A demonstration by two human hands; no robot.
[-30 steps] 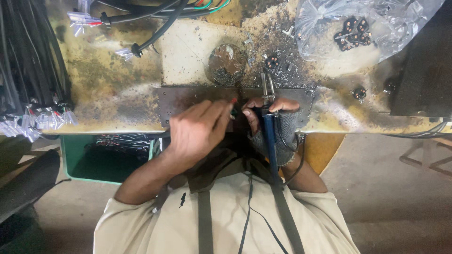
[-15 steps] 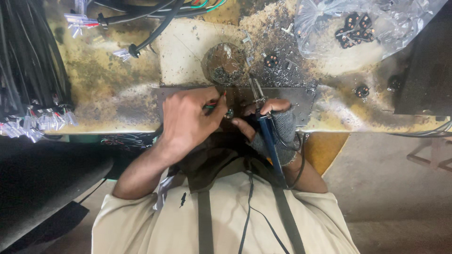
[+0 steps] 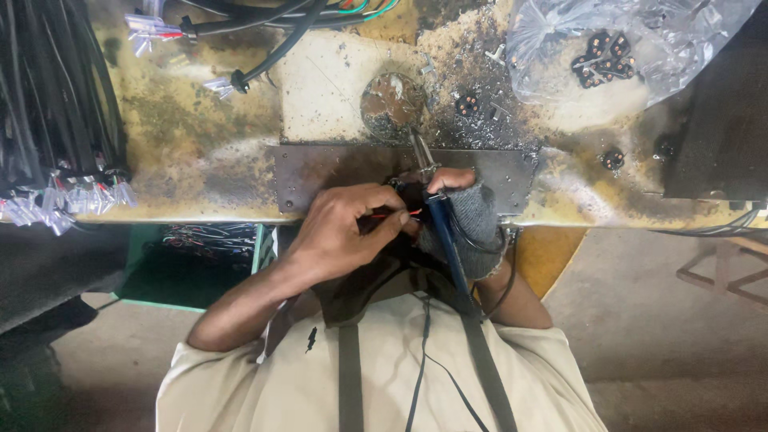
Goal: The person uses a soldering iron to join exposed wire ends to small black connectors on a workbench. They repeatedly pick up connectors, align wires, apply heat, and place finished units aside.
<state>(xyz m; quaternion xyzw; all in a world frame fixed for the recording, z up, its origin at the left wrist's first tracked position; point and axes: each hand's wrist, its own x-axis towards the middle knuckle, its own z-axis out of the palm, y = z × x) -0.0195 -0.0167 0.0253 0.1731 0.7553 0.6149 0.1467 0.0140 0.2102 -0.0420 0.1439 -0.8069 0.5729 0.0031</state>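
Thin wires [image 3: 396, 214] are pinched in the left hand [image 3: 344, 232] for steadiness. A blue tool [image 3: 444, 232] is gripped by the gloved right hand [image 3: 472, 216], tip at twelve o'clock on the bench [image 3: 200, 160].

The worktop [image 3: 200, 152] is rough and scorched, with a dull grey metal plate [image 3: 336, 172] at its near edge. A crinkled, glossy clear plastic bag [image 3: 552, 48] lies at the far right corner. The right hand [image 3: 468, 220] wears a matt grey knitted cloth glove.

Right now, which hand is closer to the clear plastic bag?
Right. The gloved right hand, gripping a blue-handled tool, is below and left of the plastic bag; the bare left hand, pinching a red wire, lies farther left.
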